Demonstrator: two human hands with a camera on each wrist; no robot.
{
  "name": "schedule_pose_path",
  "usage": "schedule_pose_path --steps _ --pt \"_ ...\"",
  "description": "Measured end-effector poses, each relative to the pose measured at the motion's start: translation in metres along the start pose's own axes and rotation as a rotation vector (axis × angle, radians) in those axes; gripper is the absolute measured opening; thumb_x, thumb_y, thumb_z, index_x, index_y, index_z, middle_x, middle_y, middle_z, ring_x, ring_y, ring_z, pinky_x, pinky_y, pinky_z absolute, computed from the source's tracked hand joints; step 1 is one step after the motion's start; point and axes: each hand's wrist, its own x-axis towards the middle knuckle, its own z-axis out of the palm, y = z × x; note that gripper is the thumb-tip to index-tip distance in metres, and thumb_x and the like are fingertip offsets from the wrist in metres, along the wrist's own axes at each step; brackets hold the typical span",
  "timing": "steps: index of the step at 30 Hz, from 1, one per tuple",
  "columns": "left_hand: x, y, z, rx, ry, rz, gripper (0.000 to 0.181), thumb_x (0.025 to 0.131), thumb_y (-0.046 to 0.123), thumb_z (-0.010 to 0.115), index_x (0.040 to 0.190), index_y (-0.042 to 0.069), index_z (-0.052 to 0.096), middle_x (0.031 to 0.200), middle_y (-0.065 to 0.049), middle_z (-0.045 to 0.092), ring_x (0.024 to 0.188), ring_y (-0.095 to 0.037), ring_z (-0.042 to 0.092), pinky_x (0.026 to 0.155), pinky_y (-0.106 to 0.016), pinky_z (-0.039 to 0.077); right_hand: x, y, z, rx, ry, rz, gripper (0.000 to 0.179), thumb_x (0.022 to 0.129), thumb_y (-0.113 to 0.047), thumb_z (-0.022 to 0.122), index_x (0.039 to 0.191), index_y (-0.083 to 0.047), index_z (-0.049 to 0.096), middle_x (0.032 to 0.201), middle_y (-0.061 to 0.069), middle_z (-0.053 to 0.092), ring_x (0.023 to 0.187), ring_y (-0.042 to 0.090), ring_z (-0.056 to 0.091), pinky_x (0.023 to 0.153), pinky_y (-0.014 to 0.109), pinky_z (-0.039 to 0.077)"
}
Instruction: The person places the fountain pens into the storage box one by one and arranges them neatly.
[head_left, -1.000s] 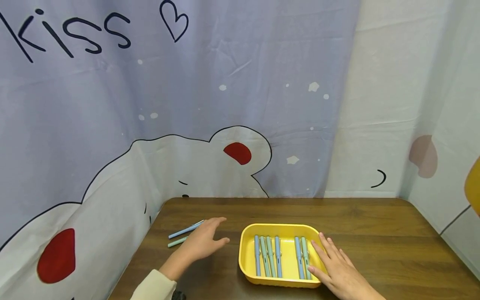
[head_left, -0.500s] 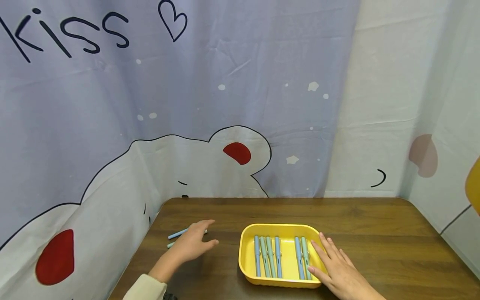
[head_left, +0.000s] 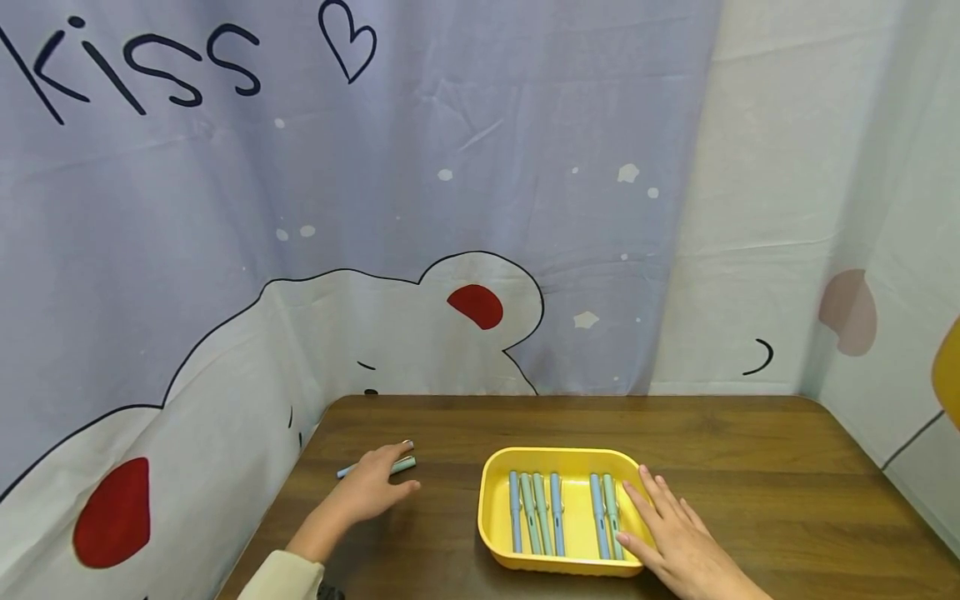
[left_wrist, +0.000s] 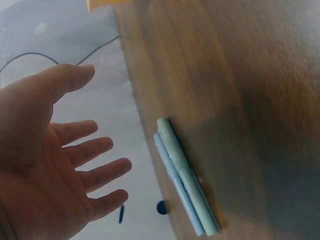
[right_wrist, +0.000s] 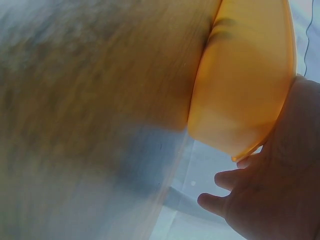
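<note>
My left hand point(head_left: 363, 492) hovers at the left of the table, its fingers spread and holding nothing. Beneath it lie a green pen point(left_wrist: 185, 175) and a blue pen point(left_wrist: 172, 170), side by side in the left wrist view and partly hidden by the hand in the head view. Fingers extended, my right hand point(head_left: 678, 537) rests against the right rim of a yellow tray point(head_left: 562, 565). Inside the tray, several capped pens lie in two groups: blue pens point(head_left: 557, 514) and green pens point(head_left: 542, 514) at the left, and a blue-green pair point(head_left: 600, 517) at the right.
The wooden table point(head_left: 720, 442) reaches back to a printed curtain point(head_left: 585, 208), which also hangs along both sides. Bare tabletop lies between my left hand and the tray.
My left hand has moved left and slightly down over the two loose pens, covering more of their left ends and baring their right ends. My right hand and the tray stay put.
</note>
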Motion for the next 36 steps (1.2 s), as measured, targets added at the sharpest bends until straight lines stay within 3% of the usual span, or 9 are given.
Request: schedule_pose_path --steps 21,27,36 --pt "0.003 -0.024 0.003 -0.005 -0.015 -0.074 0.070 0.091 0.031 0.075 0.145 -0.005 0.049 0.144 -0.029 0.052 0.134 -0.053 0.043 0.106 -0.065 0.039 -0.001 -0.001 0.001 0.016 -0.001 0.009 0.070 0.099 -0.053 0.058 0.153 -0.010 0.046 0.165 0.020 0.026 0.147 0.047 0.030 0.106 0.074 0.030" --pt "0.007 -0.033 0.011 0.069 0.008 -0.075 0.066 0.091 0.032 0.074 0.142 -0.004 0.053 0.140 -0.030 0.054 0.130 -0.053 0.048 0.102 -0.067 0.040 -0.001 -0.001 0.000 0.001 0.021 -0.011 0.068 0.099 -0.051 0.060 0.152 -0.010 0.047 0.164 0.021 0.028 0.146 0.047 0.032 0.105 0.073 0.032" --pt "0.006 -0.034 0.018 0.182 0.022 -0.099 0.063 0.091 0.032 0.074 0.140 -0.003 0.055 0.141 -0.029 0.054 0.128 -0.052 0.049 0.099 -0.071 0.039 -0.001 -0.001 -0.001 0.007 0.008 0.000 0.069 0.100 -0.052 0.058 0.153 -0.009 0.045 0.164 0.021 0.026 0.146 0.047 0.030 0.107 0.072 0.031"
